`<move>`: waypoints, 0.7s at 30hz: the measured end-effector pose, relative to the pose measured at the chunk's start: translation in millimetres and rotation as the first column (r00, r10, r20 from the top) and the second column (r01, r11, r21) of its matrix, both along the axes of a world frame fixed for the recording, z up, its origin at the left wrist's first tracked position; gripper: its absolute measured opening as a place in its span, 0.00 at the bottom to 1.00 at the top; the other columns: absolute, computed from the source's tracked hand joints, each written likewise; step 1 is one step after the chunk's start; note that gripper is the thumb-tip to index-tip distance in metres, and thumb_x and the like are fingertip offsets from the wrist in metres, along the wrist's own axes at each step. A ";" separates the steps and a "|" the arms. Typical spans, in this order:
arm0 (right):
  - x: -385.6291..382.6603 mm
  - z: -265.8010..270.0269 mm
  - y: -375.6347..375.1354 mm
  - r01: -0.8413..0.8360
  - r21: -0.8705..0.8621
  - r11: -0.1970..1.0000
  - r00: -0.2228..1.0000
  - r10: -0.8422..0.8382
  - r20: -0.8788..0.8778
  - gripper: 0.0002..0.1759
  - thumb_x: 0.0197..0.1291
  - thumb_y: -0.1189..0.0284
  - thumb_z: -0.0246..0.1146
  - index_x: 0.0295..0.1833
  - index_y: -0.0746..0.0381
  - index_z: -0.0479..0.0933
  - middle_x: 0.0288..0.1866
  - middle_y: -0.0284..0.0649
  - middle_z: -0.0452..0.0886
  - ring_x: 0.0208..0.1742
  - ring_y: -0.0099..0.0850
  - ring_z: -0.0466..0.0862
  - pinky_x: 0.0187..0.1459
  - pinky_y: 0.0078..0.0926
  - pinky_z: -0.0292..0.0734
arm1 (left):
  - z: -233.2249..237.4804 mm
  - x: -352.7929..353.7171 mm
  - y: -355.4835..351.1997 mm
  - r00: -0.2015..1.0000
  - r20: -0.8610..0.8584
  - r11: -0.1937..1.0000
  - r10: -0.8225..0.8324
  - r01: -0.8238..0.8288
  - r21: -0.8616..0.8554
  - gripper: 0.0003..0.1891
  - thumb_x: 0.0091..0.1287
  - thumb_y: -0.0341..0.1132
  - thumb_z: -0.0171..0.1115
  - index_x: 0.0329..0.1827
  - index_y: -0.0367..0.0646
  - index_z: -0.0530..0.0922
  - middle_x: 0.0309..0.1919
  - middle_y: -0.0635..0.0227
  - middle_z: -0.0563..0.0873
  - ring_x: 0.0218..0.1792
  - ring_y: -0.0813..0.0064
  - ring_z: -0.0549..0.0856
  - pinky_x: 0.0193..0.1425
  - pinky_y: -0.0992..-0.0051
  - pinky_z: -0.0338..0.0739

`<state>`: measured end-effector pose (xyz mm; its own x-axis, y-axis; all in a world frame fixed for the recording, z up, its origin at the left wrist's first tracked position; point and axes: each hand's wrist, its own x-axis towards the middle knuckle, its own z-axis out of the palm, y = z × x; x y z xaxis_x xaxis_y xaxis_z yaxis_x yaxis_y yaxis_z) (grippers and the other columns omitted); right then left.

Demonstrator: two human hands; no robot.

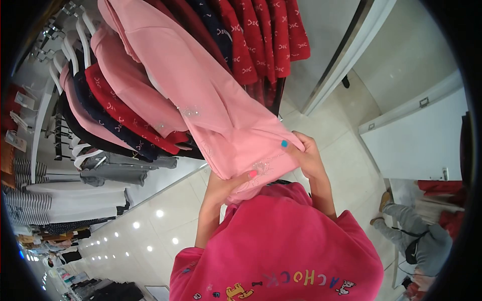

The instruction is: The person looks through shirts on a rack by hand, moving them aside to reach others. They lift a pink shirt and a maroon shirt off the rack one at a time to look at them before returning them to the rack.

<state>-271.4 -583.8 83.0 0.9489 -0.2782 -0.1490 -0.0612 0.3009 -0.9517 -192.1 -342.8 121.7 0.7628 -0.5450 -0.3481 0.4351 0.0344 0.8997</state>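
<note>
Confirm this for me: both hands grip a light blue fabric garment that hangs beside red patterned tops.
Wrong colour. The head view shows the left hand and right hand gripping a light pink fabric garment, not a light blue one; it hangs beside red patterned tops.

The packed rack of hanging clothes (120, 110) fills the upper left of the frame, its hangers pressed tight together, with no gap for a hand between them. The pink garment (211, 100) drapes across the centre. It stands between the red tops (271, 35) behind it and the left hand (218, 188) and right hand (311, 158), both clamped on its lower edge. Open tiled floor (150, 226) lies at lower left and just right of centre. A white panel (422, 135) and a person (427, 243) close off the right edge.
</note>
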 end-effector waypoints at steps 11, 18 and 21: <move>17.9 10.9 6.5 0.198 0.139 0.970 0.977 -0.207 0.048 0.18 0.79 0.63 0.60 0.57 0.68 0.82 0.41 0.27 0.83 0.40 0.12 0.77 0.42 0.17 0.75 | 16.5 23.6 6.5 0.999 -0.023 0.998 0.030 -0.029 0.061 0.45 0.51 0.20 0.82 0.73 0.32 0.67 0.65 0.56 0.80 0.64 0.63 0.82 0.68 0.64 0.79; 13.9 10.2 2.5 0.211 0.127 0.969 0.975 -0.218 0.043 0.20 0.80 0.59 0.57 0.55 0.67 0.82 0.38 0.22 0.78 0.37 0.11 0.72 0.41 0.15 0.70 | 8.5 24.1 2.2 0.999 -0.034 1.000 0.009 -0.010 -0.003 0.44 0.52 0.20 0.82 0.72 0.32 0.68 0.64 0.56 0.81 0.63 0.64 0.83 0.67 0.65 0.80; 13.4 9.8 1.7 0.198 0.130 0.972 0.979 -0.204 0.032 0.22 0.81 0.57 0.56 0.54 0.67 0.82 0.39 0.23 0.79 0.38 0.11 0.72 0.41 0.15 0.70 | 7.2 21.9 1.0 0.999 -0.038 1.000 0.021 -0.022 -0.018 0.42 0.53 0.20 0.82 0.71 0.31 0.68 0.63 0.56 0.81 0.62 0.65 0.83 0.65 0.67 0.81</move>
